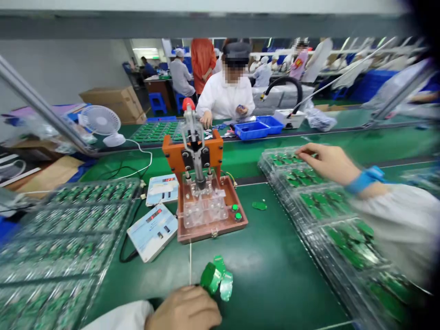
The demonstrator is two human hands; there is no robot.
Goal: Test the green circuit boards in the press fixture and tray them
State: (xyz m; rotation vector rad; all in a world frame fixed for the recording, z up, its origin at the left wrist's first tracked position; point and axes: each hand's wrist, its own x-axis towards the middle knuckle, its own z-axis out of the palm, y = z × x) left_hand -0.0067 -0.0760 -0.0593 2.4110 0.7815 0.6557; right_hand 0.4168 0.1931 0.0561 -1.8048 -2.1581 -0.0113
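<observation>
My left hand [184, 309] sits at the near edge of the green mat, closed round a small bunch of green circuit boards [216, 277] that stick up from my fingers. My right hand [325, 160], with a blue wrist strap [364, 178] and white sleeve, reaches out to the far end of a clear plastic tray of green boards [311, 199] on my right; its fingers curl down onto the tray, and I cannot make out whether they hold a board. An orange test jig [202, 192] with a lever and red knob stands in the middle. One loose green board [259, 206] lies beside it.
Clear trays full of boards [68, 229] fill the left side. Two white meter boxes [153, 230] with cables lie left of the jig. A small white fan [102, 123] stands behind. Across the belt a person in white works by blue bins [252, 129]; other workers are farther back.
</observation>
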